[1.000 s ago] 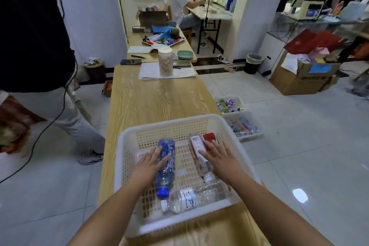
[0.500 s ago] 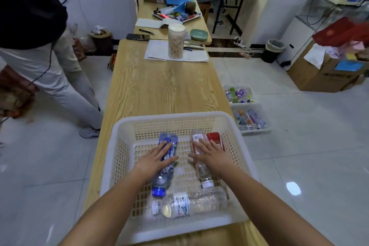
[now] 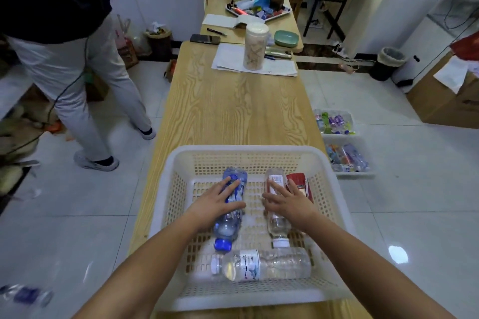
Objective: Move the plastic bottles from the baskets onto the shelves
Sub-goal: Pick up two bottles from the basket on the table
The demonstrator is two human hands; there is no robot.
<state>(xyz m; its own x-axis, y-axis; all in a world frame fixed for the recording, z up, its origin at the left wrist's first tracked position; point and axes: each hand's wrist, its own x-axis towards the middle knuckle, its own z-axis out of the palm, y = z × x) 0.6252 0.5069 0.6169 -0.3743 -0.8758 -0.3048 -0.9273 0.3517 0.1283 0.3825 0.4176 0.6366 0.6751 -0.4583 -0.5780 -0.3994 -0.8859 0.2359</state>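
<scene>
Pale wood runs the length of a long table (image 3: 233, 111), and at its near end sits a white lattice basket (image 3: 166, 215) that spans the table from the left edge to the right edge. Four plastic bottles lie on their sides inside it. The left hand (image 3: 215, 202) rests on a blue-capped bottle (image 3: 229, 230) in the left half of the basket, fingers stretched along its label and thumb out to the right, not closed round it. The right hand (image 3: 290, 202) lies spread over a white-capped bottle (image 3: 277, 226) and touches a red-labelled bottle (image 3: 298, 181) just beside it on the right; those fingers are straight too. A clear water bottle (image 3: 267, 264) lies crosswise along the basket's near wall, its cap pointing left, close to the caps of the other two.

Towards the table's far end a tall jar with a white lid (image 3: 255, 46) stands on loose papers (image 3: 228, 59). On a second table butted against the far end are a dark phone (image 3: 204, 39) and a green dish (image 3: 286, 38). On the tiled floor to the right of the table, two more baskets (image 3: 348, 176) hold bottles. A person in pale trousers (image 3: 77, 85) stands on the left.
</scene>
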